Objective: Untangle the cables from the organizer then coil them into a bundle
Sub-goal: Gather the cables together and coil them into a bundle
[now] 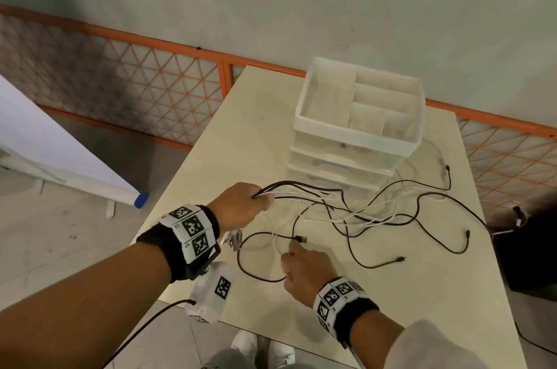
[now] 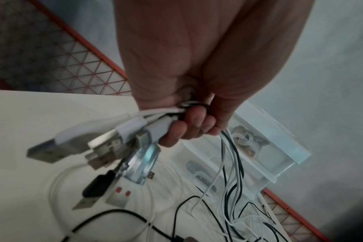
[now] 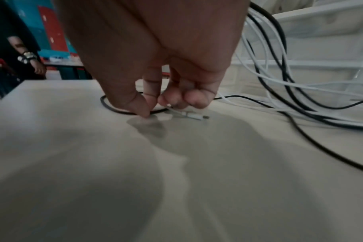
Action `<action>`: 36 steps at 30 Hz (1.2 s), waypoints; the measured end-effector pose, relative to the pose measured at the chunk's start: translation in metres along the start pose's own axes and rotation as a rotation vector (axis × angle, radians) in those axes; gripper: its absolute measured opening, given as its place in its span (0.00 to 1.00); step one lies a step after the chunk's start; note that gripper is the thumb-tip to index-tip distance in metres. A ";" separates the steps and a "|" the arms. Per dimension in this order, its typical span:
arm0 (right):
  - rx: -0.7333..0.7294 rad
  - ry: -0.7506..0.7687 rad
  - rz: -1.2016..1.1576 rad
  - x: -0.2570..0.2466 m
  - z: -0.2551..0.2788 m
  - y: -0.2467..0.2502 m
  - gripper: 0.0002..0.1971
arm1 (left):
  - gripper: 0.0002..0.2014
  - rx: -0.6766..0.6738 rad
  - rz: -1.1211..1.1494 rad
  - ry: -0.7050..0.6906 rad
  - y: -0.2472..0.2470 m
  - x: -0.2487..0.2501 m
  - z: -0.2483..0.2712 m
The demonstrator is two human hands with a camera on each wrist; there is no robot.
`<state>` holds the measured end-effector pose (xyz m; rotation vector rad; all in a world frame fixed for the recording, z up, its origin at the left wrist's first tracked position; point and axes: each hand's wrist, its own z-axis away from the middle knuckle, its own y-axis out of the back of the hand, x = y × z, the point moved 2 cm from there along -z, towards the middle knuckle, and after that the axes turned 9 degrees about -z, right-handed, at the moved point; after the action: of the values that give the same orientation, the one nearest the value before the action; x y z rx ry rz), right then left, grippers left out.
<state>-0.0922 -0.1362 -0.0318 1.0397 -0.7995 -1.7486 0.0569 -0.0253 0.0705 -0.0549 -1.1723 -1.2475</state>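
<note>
A white drawer organizer (image 1: 358, 115) stands at the back of the cream table (image 1: 211, 157). Black and white cables (image 1: 391, 211) sprawl from its foot across the table. My left hand (image 1: 244, 205) is raised above the table and grips a bunch of these cables; in the left wrist view its fingers (image 2: 189, 127) curl round them and several USB plugs (image 2: 106, 147) stick out of the fist. My right hand (image 1: 301, 266) is down on the table beside a black USB plug (image 1: 301, 239). Its fingertips (image 3: 166, 101) pinch at a white cable end (image 3: 189, 115) lying on the surface.
An orange mesh fence (image 1: 150, 82) runs behind the table. A white tagged box (image 1: 211, 290) hangs below my left wrist at the near edge. A dark object (image 1: 527, 248) sits off the right edge. Another person's hand (image 3: 31, 57) shows far off.
</note>
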 end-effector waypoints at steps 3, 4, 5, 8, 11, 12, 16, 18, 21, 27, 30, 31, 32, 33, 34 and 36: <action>0.053 0.031 -0.007 0.007 0.007 0.001 0.11 | 0.17 0.006 0.013 0.016 -0.001 -0.001 -0.002; 0.052 0.059 -0.022 0.005 0.009 0.002 0.13 | 0.17 0.007 0.022 0.020 -0.002 -0.002 -0.003; 0.049 0.092 -0.038 0.003 0.010 0.001 0.14 | 0.16 0.008 0.029 0.022 -0.004 -0.002 -0.004; 0.005 0.150 0.067 -0.015 0.013 -0.001 0.07 | 0.15 -0.002 0.042 0.022 -0.010 0.002 -0.005; 0.017 0.118 0.089 -0.022 0.012 -0.007 0.08 | 0.14 -0.009 0.061 0.031 -0.015 0.006 -0.005; -0.008 0.101 0.082 -0.022 0.012 -0.009 0.10 | 0.14 -0.012 0.064 0.035 -0.016 0.005 -0.004; 0.028 0.097 0.026 -0.019 0.016 -0.006 0.12 | 0.15 -0.012 0.082 0.041 -0.018 -0.001 -0.002; 0.082 0.101 -0.021 -0.016 0.017 0.002 0.11 | 0.13 -0.011 0.081 0.030 -0.019 -0.002 0.000; 0.205 0.106 -0.163 -0.009 0.016 0.026 0.11 | 0.14 -0.006 0.065 -0.011 -0.018 -0.001 0.002; 0.511 0.209 -0.486 0.007 0.031 0.123 0.09 | 0.12 0.025 0.146 -0.089 -0.009 0.012 0.000; 0.737 0.171 -0.571 0.009 0.052 0.178 0.08 | 0.13 -0.012 0.259 -0.127 -0.008 0.022 0.000; 0.792 0.163 -0.589 0.010 0.059 0.190 0.08 | 0.13 -0.031 0.322 -0.138 -0.009 0.026 0.001; 0.841 0.154 -0.611 0.012 0.064 0.200 0.08 | 0.14 -0.050 0.388 -0.147 -0.011 0.030 0.002; 0.885 0.135 -0.639 0.016 0.068 0.207 0.08 | 0.14 -0.067 0.446 -0.153 -0.013 0.034 0.003; 0.924 0.108 -0.672 0.020 0.070 0.212 0.08 | 0.14 -0.081 0.492 -0.156 -0.014 0.038 0.004; 0.999 0.063 -0.723 0.028 0.075 0.219 0.07 | 0.15 -0.096 0.553 -0.159 -0.018 0.043 0.005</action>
<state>-0.0828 -0.2373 0.1782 2.2494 -1.4342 -1.8564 0.0346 -0.0595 0.0938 -0.5232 -1.1289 -0.8153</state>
